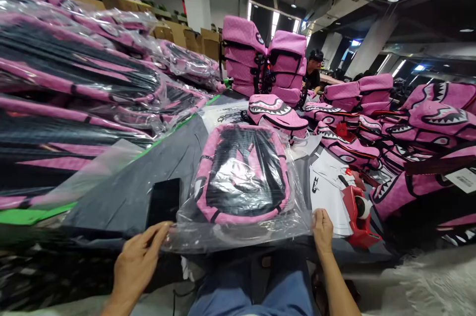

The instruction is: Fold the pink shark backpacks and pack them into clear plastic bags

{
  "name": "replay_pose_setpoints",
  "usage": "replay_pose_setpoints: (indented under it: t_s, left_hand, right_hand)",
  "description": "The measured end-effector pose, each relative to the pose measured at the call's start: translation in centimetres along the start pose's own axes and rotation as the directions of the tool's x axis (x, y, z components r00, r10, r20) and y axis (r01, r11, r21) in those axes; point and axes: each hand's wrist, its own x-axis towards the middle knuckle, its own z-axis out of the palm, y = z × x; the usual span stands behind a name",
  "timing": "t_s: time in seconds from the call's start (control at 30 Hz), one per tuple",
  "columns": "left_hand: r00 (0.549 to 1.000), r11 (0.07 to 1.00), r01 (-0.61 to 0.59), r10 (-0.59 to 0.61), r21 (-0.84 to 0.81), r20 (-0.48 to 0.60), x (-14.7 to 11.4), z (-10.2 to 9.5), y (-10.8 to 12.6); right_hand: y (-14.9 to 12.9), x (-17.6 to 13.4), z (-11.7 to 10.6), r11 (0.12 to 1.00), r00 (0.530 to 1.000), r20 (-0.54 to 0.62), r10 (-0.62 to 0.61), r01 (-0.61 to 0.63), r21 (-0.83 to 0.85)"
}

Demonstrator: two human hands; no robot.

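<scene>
A pink and black backpack lies flat on the grey table, sealed inside a clear plastic bag. My left hand touches the bag's near left corner with its fingertips. At the near right corner my right hand presses down on the bag's edge. Both hands sit at the table's front edge, one on each side of the bagged backpack.
A black phone lies left of the bag. A red tape dispenser and white paper sheets lie to the right. Bagged backpacks pile up at left, unbagged pink shark-mouth backpacks at right and behind. A person stands far back.
</scene>
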Motion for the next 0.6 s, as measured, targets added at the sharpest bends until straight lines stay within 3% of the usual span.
replay_pose_setpoints:
  t_s: [0.07,0.17,0.23,0.27,0.43,0.6]
  left_hand:
    - [0.961,0.955,-0.257,0.269,0.146,-0.066,-0.4,0.8,1.7]
    - [0.761,0.740,-0.638,0.648,0.213,0.028,-1.4,2.5,5.1]
    - [0.643,0.621,-0.765,0.751,0.172,0.148,-2.1,3.6,6.8]
    - [0.624,0.605,-0.781,0.759,0.152,0.186,-2.3,4.0,7.3]
    - [0.668,0.700,-0.713,0.671,0.019,0.321,-2.4,4.1,6.9]
    - [0.709,0.805,-0.590,0.558,-0.071,0.432,0.8,3.9,7.3]
  right_hand:
    - [0.2,-0.1,-0.5,1.000,1.000,-0.002,-0.011,0.011,-0.019]
    - [0.3,-0.2,-0.9,1.000,1.000,0.001,-0.021,0.021,-0.021]
    - [0.2,-0.1,-0.9,1.000,1.000,0.001,-0.024,0.024,-0.011]
    - [0.2,-0.1,-0.8,1.000,1.000,0.002,-0.022,0.022,-0.003]
    - [0.4,-0.2,-0.6,0.999,0.999,-0.001,-0.047,0.047,0.021]
    - [0.0,0.5,-0.3,0.996,0.998,-0.024,-0.062,0.063,0.063]
